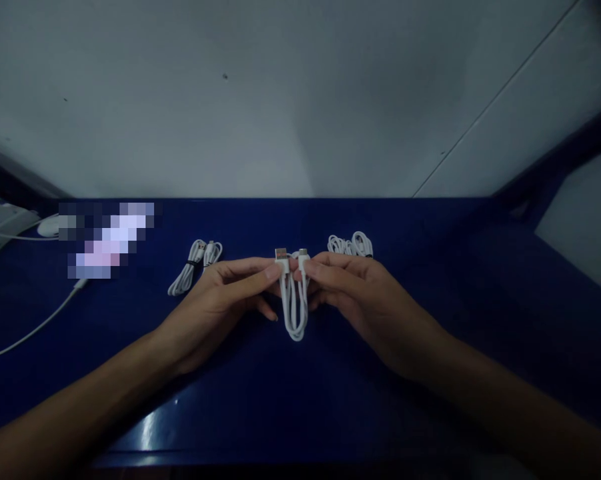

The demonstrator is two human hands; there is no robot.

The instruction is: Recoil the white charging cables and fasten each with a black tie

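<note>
A white cable (294, 313) hangs in a folded loop between my two hands, above the blue table (260, 400). My left hand (235, 283) pinches it by the larger, USB-type plug, whose metal end points away from me. The smaller plug beside it is pinched between the thumb and fingers of my right hand (353, 280). Both plugs stand side by side, a small gap apart. Behind my left hand lies a bundled white cable (183, 277) with a dark tie. More coiled white cable (361, 243) lies behind my right hand, partly hidden by it.
At the left back, a blurred-out bright object (115, 237) has a white cord (40, 327) running from it to the left edge. A white rounded item (48, 227) and other cords are near it. A pale wall (280, 100) rises behind the table.
</note>
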